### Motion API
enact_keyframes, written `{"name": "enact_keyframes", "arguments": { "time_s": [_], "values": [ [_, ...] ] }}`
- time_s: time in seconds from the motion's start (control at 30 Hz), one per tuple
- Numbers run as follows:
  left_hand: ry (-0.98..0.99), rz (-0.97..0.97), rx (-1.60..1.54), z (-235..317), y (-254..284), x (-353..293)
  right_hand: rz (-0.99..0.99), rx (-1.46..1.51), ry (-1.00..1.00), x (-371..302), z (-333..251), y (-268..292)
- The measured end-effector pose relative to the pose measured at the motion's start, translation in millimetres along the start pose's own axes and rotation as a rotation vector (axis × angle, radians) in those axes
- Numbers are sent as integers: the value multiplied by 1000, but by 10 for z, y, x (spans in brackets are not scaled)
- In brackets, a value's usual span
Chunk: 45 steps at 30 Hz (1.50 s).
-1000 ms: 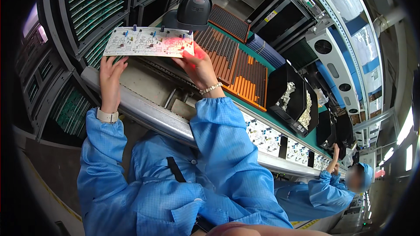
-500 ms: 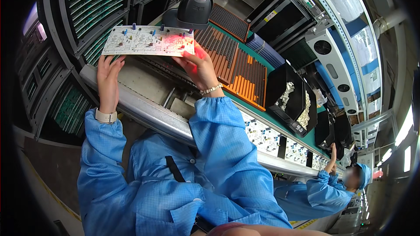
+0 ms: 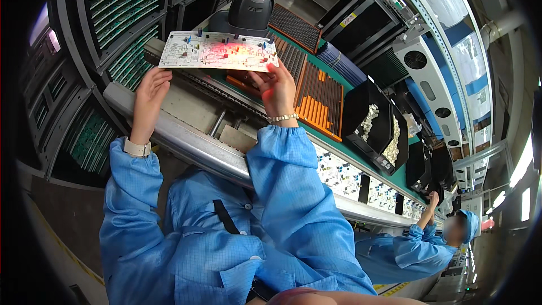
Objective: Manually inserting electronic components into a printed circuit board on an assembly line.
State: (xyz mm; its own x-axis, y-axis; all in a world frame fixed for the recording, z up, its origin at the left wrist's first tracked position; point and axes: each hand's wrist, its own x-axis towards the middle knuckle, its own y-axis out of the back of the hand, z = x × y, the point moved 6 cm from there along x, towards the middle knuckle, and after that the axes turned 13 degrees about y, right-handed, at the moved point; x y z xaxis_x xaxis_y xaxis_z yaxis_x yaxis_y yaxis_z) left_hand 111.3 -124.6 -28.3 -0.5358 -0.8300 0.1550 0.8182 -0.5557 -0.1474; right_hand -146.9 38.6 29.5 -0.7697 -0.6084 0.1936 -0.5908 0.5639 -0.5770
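Note:
A white circuit board (image 3: pixel 195 56) with small blue, dark and red parts is held up under a black barcode scanner (image 3: pixel 251 11). Red light from the scanner falls across the board's middle and right. My right hand (image 3: pixel 278 93) grips the lower right corner, thumb on top and fingers beneath. At the lower left corner, my left hand (image 3: pixel 151 93) has its fingers drawn together against the edge; their exact contact is partly hidden.
A metal conveyor rail (image 3: pixel 186 133) runs below the board, carrying more white boards (image 3: pixel 339 175) to the right. Orange-and-black slotted trays (image 3: pixel 319 99) and black bins (image 3: pixel 367 124) line the bench. Racks of boards (image 3: pixel 121 0) stand left; a co-worker (image 3: pixel 418 248) stands right.
The board has moved right beneath the scanner with both hands. The red light now falls nearer its middle. At the far right, the co-worker's raised hand has shifted slightly.

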Motion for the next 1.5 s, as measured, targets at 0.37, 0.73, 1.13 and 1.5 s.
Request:
{"name": "enact_keyframes", "arguments": {
  "time_s": [0.37,0.73,1.13,1.5],
  "values": [
    [-6,-52,71,89,-73,-63,22,-67,91,-27,-182,30],
    [-6,-110,46,259,-169,-124,52,-63,107,-4,-204,91],
    [163,-350,-140,567,-712,-109,258,-107,269,113,-510,399],
    [321,-436,-274,472,-973,-94,312,-197,435,119,-726,563]
  ]
}}
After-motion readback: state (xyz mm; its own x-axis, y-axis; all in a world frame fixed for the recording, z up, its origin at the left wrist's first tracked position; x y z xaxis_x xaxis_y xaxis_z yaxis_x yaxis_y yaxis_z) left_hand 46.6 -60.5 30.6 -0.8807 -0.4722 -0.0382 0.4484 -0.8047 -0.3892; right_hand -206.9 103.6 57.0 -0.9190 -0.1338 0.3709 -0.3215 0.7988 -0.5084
